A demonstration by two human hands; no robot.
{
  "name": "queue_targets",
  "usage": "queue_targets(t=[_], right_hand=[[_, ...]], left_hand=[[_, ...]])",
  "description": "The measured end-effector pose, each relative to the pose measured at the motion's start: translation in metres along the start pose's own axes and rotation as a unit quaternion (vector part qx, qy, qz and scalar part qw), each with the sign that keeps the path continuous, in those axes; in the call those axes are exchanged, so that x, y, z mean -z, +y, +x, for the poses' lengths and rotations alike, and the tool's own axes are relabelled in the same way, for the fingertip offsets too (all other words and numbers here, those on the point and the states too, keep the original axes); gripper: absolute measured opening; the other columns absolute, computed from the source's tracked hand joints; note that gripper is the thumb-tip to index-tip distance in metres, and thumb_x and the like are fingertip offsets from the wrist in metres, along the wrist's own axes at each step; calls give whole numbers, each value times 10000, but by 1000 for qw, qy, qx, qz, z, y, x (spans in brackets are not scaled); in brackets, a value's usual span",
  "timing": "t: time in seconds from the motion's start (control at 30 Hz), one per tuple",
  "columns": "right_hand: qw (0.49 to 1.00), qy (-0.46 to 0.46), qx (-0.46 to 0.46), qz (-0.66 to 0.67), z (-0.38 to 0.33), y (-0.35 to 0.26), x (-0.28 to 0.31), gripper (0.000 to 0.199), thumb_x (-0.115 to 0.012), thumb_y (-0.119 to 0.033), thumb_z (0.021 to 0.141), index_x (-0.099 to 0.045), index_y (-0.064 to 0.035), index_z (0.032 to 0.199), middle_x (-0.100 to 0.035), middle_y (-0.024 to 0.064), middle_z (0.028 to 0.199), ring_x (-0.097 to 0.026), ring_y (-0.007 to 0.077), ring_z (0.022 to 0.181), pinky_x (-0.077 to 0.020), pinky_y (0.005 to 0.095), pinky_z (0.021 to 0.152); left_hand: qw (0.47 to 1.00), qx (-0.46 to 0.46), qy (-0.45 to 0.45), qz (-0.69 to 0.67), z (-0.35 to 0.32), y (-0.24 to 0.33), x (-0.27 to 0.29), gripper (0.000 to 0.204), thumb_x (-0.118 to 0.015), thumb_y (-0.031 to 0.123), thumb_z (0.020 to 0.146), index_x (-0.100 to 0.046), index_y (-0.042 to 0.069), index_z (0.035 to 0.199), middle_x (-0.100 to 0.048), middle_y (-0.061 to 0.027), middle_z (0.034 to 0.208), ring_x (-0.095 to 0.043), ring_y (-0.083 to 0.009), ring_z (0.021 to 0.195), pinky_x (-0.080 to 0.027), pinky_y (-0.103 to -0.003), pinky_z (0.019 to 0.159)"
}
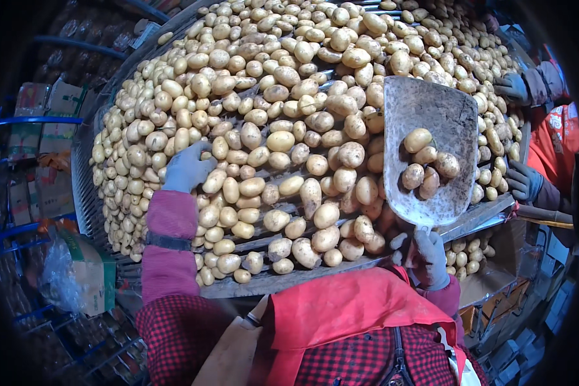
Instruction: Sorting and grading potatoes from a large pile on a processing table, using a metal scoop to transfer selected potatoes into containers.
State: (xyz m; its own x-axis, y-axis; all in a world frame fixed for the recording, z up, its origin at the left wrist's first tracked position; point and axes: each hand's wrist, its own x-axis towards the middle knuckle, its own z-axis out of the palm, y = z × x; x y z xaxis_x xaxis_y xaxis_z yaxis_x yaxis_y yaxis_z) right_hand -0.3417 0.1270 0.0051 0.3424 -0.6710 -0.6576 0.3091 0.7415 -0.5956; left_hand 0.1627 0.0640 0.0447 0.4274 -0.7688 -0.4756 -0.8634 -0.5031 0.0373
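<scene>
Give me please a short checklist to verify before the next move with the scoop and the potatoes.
1. Right hand grips the handle of the metal scoop: ok, the gloved fingers are closed around it.
2. Load in the scoop: ok, a few potatoes in the scoop lie near the handle end, none at the edge.
3. Left hand position: ok, it rests flat on the heap of potatoes, apart from the scoop.
4. Co-worker's gloved hands away from the scoop: cannot tell, they are at the right side of the table, close by.
5. Potatoes at the near table edge: not ok, several sit right at the rim.
</scene>
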Motion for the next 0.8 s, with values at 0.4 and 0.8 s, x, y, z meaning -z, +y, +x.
queue_targets(t=[0.4, 0.8], right_hand=[[999, -29, 26, -19, 4, 6, 5, 476, -593, -409, 997, -624, 59, 1080, -691, 152, 906, -624, 197, 655, -506, 303, 607], [999, -38, 10, -18, -2, -2, 0, 428, -616, -396, 989, -649, 30, 973, -689, 123, 882, -637, 184, 660, -513, 292, 623]], left_hand=[[993, -8, 86, -76, -5, 14, -24, 447, -713, 292, 840, -634, 111, 1242, -693, -177, 1154, -666, -349, 1077, -512, -436, 946], [818, -166, -42, -550, -75, 103, -69, 430, -668, 210, 981, -556, 27, 1354, -666, -44, 1065, -608, -103, 911, -538, -246, 746]])
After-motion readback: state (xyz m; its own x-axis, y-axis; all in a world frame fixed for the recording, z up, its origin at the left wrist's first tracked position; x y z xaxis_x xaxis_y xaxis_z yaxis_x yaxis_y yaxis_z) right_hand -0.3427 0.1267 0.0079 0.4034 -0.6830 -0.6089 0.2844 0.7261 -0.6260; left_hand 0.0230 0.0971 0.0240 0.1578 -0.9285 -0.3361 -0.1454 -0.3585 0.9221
